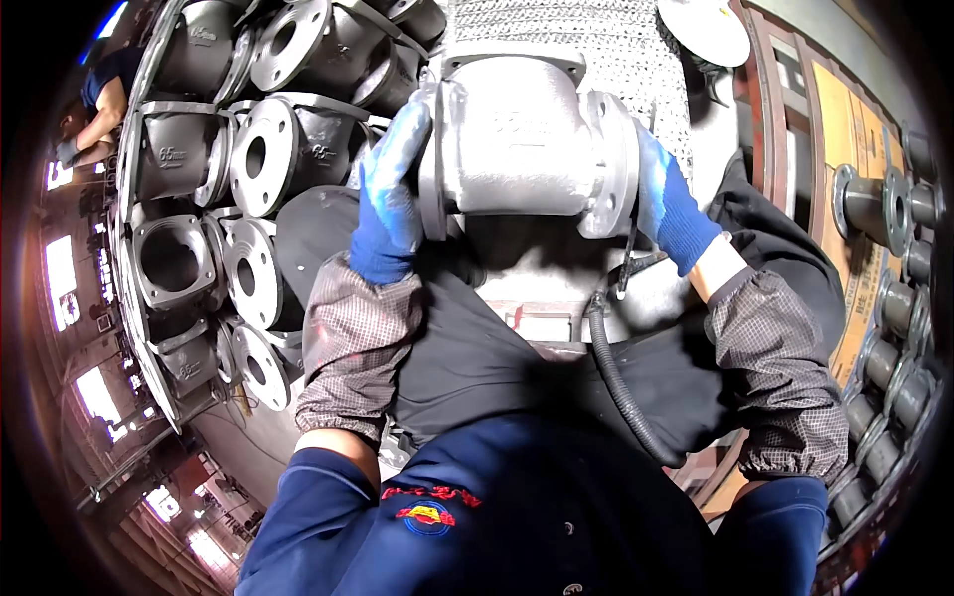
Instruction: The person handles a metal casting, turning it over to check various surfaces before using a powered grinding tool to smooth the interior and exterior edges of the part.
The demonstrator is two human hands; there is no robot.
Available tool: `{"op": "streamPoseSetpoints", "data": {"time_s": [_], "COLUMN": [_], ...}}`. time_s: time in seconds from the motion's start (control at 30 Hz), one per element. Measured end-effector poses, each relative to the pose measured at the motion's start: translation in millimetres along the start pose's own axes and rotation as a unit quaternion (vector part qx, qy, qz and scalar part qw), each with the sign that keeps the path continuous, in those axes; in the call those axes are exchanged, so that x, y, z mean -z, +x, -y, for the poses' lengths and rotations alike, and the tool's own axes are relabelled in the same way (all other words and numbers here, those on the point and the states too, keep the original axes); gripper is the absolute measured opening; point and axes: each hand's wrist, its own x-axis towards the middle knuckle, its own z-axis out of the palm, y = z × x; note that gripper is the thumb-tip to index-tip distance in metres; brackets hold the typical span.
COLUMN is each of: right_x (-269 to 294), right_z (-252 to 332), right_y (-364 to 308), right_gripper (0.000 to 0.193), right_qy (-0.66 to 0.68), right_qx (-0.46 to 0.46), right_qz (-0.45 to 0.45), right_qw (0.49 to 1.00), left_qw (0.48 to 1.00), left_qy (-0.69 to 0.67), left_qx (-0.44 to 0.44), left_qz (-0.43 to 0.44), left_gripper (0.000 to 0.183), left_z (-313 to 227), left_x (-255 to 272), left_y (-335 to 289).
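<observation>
A grey cast-metal valve body [522, 139] with a round flange at each side lies across the space in front of me. My left hand [395, 179], in a blue-and-white work glove, grips its left flange. On the opposite flange is my right hand [664, 189], gloved the same way, its fingers mostly hidden behind the metal. A square-cornered flange runs along the valve body's far side. Beneath and beyond it is a textured, pale grey mat [566, 25]. Checked sleeve covers reach over both my forearms.
Several similar valve bodies [179, 149] are stacked in a rack on the left. A corrugated black hose [616, 377] hangs between my knees. On the right, flanged pipe pieces [874, 209] stand on cardboard [845, 129]. A white round lamp [704, 30] is at the far right; another person [99, 109] works far left.
</observation>
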Motion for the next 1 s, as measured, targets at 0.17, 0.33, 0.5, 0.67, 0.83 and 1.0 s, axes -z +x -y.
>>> {"op": "streamPoseSetpoints", "data": {"time_s": [0.17, 0.33, 0.5, 0.67, 0.83, 1.0], "right_x": [7, 4, 5, 6, 4, 21], "right_z": [-6, -3, -3, -13, -10, -9], "right_y": [-8, -9, -2, -11, -20, -2], "right_gripper": [0.055, 0.055, 0.051, 0.051, 0.044, 0.04], "right_qy": [-0.041, -0.054, 0.0, 0.016, 0.066, 0.088], "right_qx": [-0.011, 0.001, 0.011, -0.013, -0.005, 0.039], "right_qz": [-0.016, -0.046, -0.049, -0.047, -0.024, -0.01], "right_qw": [0.999, 0.998, 0.999, 0.999, 0.998, 0.995], "left_qw": [0.991, 0.948, 0.929, 0.934, 0.989, 0.981], "left_qy": [-0.057, -0.207, -0.265, -0.241, -0.082, -0.123], "left_qx": [0.119, 0.224, 0.247, 0.255, 0.119, 0.145], "left_qz": [-0.031, -0.089, -0.068, -0.066, -0.029, -0.03], "left_gripper": [0.038, 0.045, 0.038, 0.034, 0.036, 0.036], "left_z": [5, 5, -14, -34, -31, -40], "left_x": [-8, -16, -25, -26, -20, -36], "left_y": [4, 8, 6, -3, -13, 0]}}
